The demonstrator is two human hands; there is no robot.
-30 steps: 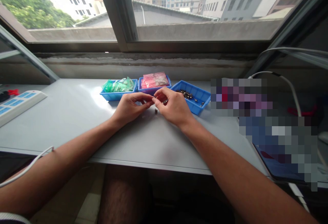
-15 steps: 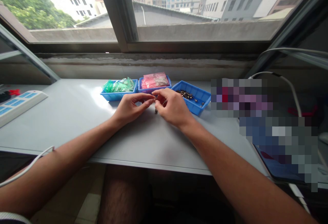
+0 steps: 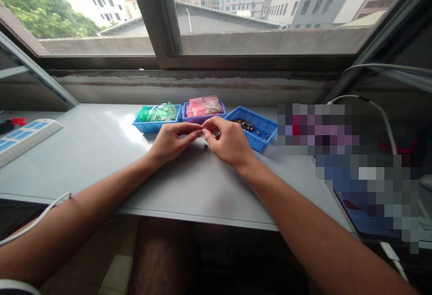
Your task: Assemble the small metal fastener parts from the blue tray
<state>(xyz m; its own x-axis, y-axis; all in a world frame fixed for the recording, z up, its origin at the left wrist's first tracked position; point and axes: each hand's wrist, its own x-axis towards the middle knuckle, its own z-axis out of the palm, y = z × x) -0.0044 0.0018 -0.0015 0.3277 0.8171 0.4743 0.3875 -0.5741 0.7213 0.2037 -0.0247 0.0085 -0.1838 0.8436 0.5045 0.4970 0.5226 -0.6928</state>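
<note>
My left hand (image 3: 172, 141) and my right hand (image 3: 227, 142) meet fingertip to fingertip over the grey table (image 3: 101, 151), just in front of three blue trays. Both pinch something very small between thumb and forefinger; I cannot make out what it is. A tiny dark metal part (image 3: 205, 146) lies on the table under the fingers. Behind my right hand, the right blue tray (image 3: 261, 126) holds several small dark metal parts. The middle tray (image 3: 203, 115) carries pink bags and the left tray (image 3: 152, 125) green bags.
A white power strip (image 3: 23, 138) lies at the far left. A white cable (image 3: 378, 108) loops at the right above a blurred patch and a dark flat device (image 3: 367, 223). The window wall runs close behind the trays. Another white cable (image 3: 37, 218) crosses my left forearm.
My right thumb and forefinger have closed in on the left hand's fingertips; the hands otherwise stay in place. The small part on the table has not moved.
</note>
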